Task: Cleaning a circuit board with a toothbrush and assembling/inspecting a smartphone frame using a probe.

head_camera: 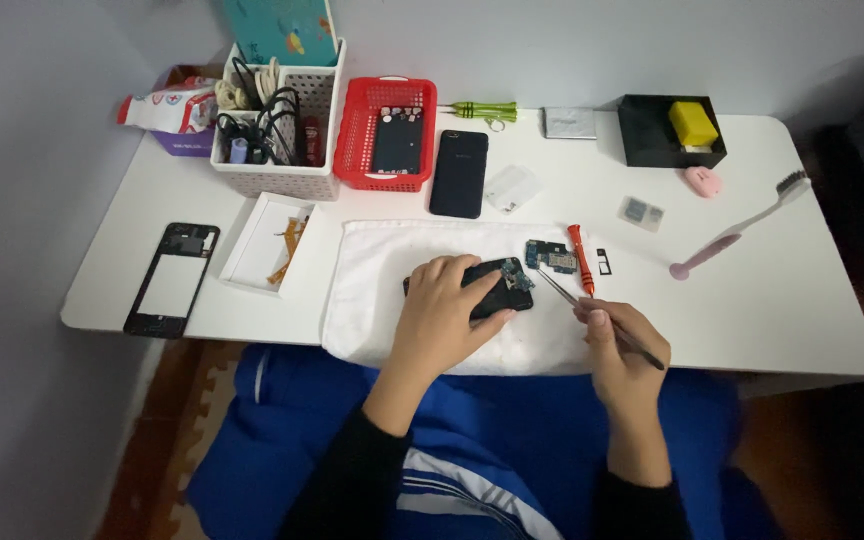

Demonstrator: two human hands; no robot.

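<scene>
Left hand [442,310] fingers press down on a dark opened phone body [497,285], its circuitry exposed at one end, lying on a white cloth [372,270] at the table's [772,300] near edge. Right hand [617,345] pinches tweezers [562,292], tips apparently just beside the phone. Behind: small blue board [550,256], orange screwdriver [580,258]. Far edge: red basket [385,130], black box [652,135] holding a yellow block [692,122].

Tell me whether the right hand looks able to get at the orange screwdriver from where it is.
Probably yes. The orange screwdriver lies bare on the white cloth just ahead of the right hand, nothing between them. But that hand is holding tweezers, so it would likely have to put them down first.
</scene>
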